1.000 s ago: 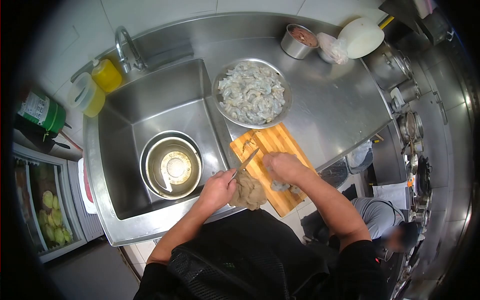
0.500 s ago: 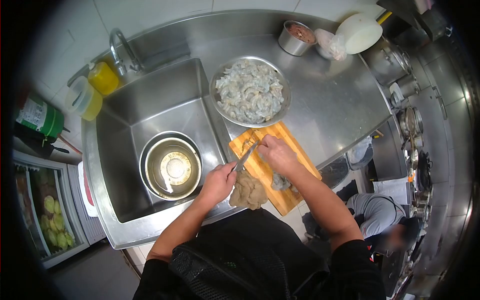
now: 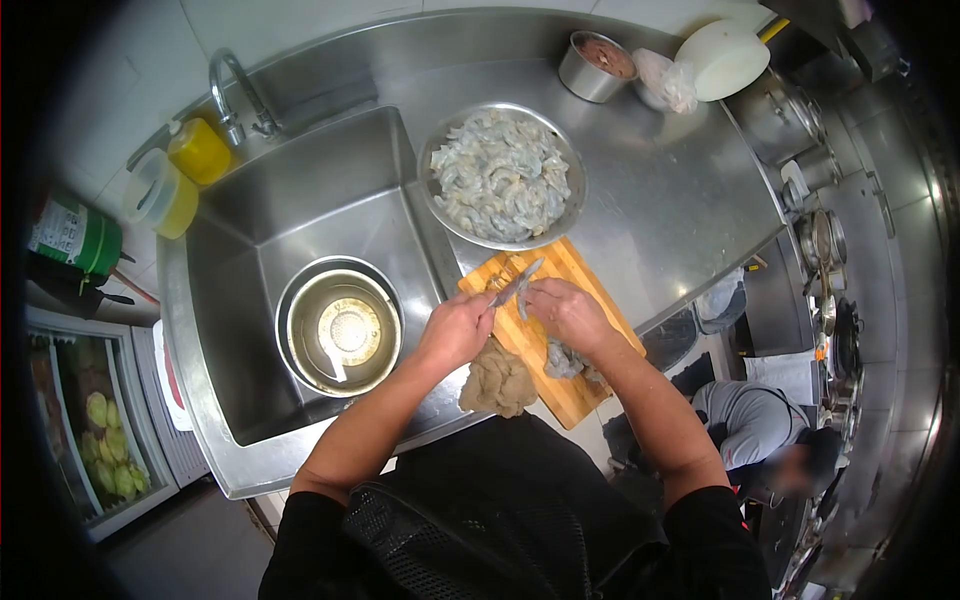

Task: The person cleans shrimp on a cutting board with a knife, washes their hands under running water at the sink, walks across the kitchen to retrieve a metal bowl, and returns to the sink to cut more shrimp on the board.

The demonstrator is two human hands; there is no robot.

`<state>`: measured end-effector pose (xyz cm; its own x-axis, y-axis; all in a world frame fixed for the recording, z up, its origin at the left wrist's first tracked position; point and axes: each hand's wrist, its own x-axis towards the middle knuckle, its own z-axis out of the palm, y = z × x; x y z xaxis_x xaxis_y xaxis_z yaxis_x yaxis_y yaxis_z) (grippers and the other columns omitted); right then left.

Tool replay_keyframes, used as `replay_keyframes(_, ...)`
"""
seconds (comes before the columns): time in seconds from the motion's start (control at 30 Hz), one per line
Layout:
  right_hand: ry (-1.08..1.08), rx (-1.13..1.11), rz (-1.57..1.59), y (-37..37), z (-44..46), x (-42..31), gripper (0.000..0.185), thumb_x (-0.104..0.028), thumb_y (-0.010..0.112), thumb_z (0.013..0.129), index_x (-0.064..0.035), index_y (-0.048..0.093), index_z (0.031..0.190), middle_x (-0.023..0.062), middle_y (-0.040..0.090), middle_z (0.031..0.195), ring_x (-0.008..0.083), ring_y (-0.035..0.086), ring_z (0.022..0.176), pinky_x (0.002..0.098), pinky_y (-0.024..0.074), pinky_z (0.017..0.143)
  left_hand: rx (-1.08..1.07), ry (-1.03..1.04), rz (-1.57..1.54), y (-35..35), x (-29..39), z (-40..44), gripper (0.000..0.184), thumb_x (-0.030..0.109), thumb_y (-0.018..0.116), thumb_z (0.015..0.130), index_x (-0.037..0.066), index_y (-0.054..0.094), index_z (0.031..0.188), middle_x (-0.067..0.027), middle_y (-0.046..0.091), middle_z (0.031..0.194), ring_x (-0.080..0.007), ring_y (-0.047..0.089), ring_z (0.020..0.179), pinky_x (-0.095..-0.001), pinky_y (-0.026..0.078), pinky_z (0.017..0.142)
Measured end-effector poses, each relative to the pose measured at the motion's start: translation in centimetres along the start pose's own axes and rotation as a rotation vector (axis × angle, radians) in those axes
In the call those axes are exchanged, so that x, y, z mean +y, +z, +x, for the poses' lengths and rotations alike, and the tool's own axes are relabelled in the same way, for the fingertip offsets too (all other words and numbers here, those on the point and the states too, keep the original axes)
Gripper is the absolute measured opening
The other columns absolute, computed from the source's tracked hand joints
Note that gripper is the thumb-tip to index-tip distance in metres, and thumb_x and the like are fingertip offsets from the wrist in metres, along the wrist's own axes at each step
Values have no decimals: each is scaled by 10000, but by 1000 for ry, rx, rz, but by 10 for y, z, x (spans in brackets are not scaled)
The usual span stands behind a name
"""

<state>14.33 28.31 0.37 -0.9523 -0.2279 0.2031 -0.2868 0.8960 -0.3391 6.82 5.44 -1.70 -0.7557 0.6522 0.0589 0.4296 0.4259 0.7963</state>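
Observation:
My left hand [image 3: 458, 328] is closed around a small knife [image 3: 519, 283], whose blade points up and right over a wooden cutting board [image 3: 578, 268]. Pinched in the fingers of my right hand [image 3: 568, 314] is a grey peeled shrimp [image 3: 523, 304], close beside the blade; whether the two touch I cannot tell. Dark thin scraps [image 3: 503, 273] lie at the board's far end. A few more grey shrimp [image 3: 564, 359] rest on the board, partly under my right forearm. Beyond the board stands a steel bowl [image 3: 581, 190] heaped with shrimp [image 3: 505, 175].
A crumpled brown cloth [image 3: 498, 380] lies beside the board. Left is a steel sink [image 3: 310, 190] holding a pot of liquid [image 3: 347, 330], with a faucet [image 3: 232, 95] and yellow bottle [image 3: 200, 152] behind. A steel container [image 3: 590, 75] stands at the back. Another person [image 3: 755, 420] is at right.
My right hand has shifted slightly down and right, and a shrimp now shows in its fingers. My left hand has moved up and right with the knife.

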Motion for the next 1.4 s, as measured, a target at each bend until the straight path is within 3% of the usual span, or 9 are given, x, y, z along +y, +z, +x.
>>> replay_keyframes(0.5,30,4,18,1,0,0,225,-121,755,849,-36,750,1058,101,737,1070,293,708,976,383,592,830,-67,2,30,-3,1,2,326,167,619,958,52,698,1252,-249,704,984,-437,672,906,-497,545,832)
replay_keyframes(0.77,64,87,2,6,1,-8,214,-203,774,836,-72,732,1000,90,694,974,301,692,885,403,578,785,-31,-30,-16,-8,5,-37,335,185,612,955,51,702,1249,-259,686,894,-436,675,839,-511,550,801)
replay_keyframes(1.07,63,98,-38,3,3,-15,240,-153,821,792,-54,739,995,85,718,996,283,709,872,375,591,768,-57,-56,9,-36,-5,-93,338,163,655,939,76,697,1262,-204,660,871,-405,663,781,-490,551,766)
replay_keyframes(1.27,70,99,-86,5,4,-13,135,-136,714,859,-82,721,981,81,624,911,310,660,859,425,550,768,78,-80,6,-47,10,-89,331,124,661,919,69,697,1243,-200,656,929,-409,664,803,-484,556,769)
replay_keyframes(1.4,115,47,-40,5,4,-8,112,-124,694,880,-95,718,985,88,618,926,313,649,892,432,539,780,33,-61,20,-36,20,-86,332,108,650,909,63,696,1235,-210,653,950,-413,667,833,-486,558,789)
